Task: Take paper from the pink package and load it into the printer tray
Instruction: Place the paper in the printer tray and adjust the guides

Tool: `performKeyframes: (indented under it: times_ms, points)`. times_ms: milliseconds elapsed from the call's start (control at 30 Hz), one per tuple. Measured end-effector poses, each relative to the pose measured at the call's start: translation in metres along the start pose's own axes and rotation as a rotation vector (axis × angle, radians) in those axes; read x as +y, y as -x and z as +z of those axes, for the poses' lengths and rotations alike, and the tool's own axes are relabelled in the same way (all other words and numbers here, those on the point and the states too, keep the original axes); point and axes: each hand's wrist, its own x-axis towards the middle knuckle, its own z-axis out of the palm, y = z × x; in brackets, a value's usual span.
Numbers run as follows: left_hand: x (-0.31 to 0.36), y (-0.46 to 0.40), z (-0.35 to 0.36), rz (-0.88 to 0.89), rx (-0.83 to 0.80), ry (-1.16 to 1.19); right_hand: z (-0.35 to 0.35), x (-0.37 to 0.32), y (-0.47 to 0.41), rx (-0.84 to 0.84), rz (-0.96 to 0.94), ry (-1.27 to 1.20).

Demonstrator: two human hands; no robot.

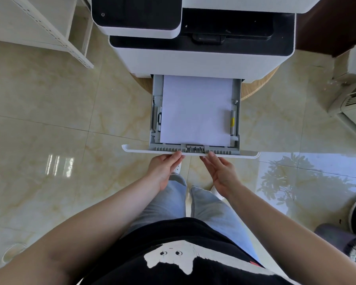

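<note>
Printer with paper tray drawn out and loaded; pink package not in view.

Printer (201, 56): white matte plastic casing, black glossy panel, boxy. Printer tray (195, 150): grey ribbed plastic, rigid, white front lip; likely slides easily, best pushed at the lip's centre. Paper (195, 110): white flat stack lying inside the tray between its side guides; light, floppy, edges easily bent. Left hand (165, 167) and right hand (222, 173): each grip open, fingertips at the lip, holding nothing.
</note>
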Motion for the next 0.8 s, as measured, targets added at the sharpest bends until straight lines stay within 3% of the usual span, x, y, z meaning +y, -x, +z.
performKeyframes:
  times_ms: [100,333,633,800]
  points:
    - [0.019,-0.01,0.013,0.07,-0.011,-0.01,0.02,-0.016,-0.009,-0.007,-0.034,-0.006]
    - [0.067,-0.037,0.044,0.225,-0.073,-0.27,0.058,-0.054,-0.034,-0.05,-0.14,0.001]
    - [0.103,-0.073,0.068,0.334,-0.061,-0.211,0.101,-0.088,-0.067,0.031,-0.2,0.167]
    - [0.117,-0.087,0.081,0.395,-0.016,-0.29,0.115,-0.099,-0.081,0.049,-0.278,0.228]
